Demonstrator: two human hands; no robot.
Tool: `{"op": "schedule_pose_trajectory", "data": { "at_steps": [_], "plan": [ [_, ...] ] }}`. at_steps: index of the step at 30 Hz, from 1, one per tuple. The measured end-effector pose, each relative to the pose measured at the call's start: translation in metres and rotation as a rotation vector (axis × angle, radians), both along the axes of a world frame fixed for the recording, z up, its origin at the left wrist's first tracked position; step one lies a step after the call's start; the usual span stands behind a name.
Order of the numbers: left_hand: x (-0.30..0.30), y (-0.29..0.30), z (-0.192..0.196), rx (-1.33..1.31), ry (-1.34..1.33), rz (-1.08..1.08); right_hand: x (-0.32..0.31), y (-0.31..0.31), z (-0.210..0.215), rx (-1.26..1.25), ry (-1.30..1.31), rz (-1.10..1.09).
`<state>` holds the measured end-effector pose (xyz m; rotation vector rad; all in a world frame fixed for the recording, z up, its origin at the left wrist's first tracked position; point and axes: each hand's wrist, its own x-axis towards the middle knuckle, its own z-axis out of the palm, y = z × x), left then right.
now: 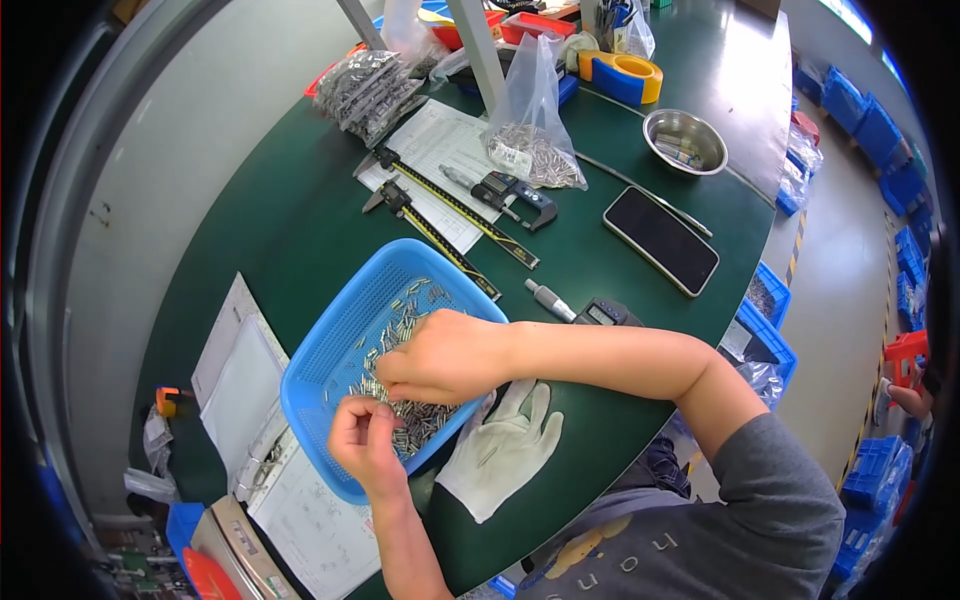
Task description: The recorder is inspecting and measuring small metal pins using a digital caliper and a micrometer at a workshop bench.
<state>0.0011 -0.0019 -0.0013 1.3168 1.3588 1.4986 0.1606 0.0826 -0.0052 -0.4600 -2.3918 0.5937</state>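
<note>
A light-blue perforated plastic basket [330,345] holds a heap of small metal pins [425,420]. Over the heap, my right hand [445,355] reaches across with its fingers bent down and pressed together; what is in them, if anything, is hidden. My left hand [365,445] is at the basket's near left side, thumb against curled fingertips, close to the right hand's fingers. Anything it pinches is too small to make out. A white work glove [500,450] lies beside the basket on the right, with a thin pin-like piece on its palm.
Two digital calipers [460,205] lie past the basket, near a micrometer [515,195]. A second micrometer [590,308] sits by my right forearm. Further right are a phone [660,240] and a metal bowl [685,140]. An open binder [270,440] lies left.
</note>
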Motion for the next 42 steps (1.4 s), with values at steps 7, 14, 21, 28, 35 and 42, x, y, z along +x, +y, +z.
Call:
{"op": "schedule_pose_trajectory", "data": {
  "at_steps": [7, 14, 21, 28, 35, 42],
  "plan": [
    [-0.008, 0.007, -0.005, -0.062, 0.076, 0.169, 0.0, 0.003, 0.01, -0.035, 0.103, -0.062],
    [-0.003, 0.01, 0.005, 0.072, 0.041, 0.333, 0.012, -0.005, 0.025, 0.062, 0.185, -0.104],
    [0.0, -0.081, -0.026, 0.488, 1.011, -0.198, 0.04, -0.074, -0.015, 0.168, -0.047, -0.099],
    [0.023, -0.074, -0.046, 0.365, 1.024, -0.167, 0.085, -0.085, -0.019, 0.234, -0.012, -0.251],
    [0.022, -0.062, -0.035, 0.246, 1.077, -0.241, 0.16, -0.09, -0.015, -0.163, -0.371, -0.936],
    [0.028, -0.059, -0.034, 0.108, 1.033, -0.283, 0.163, -0.072, -0.016, -0.3, -0.43, -0.876]
  ]
}}
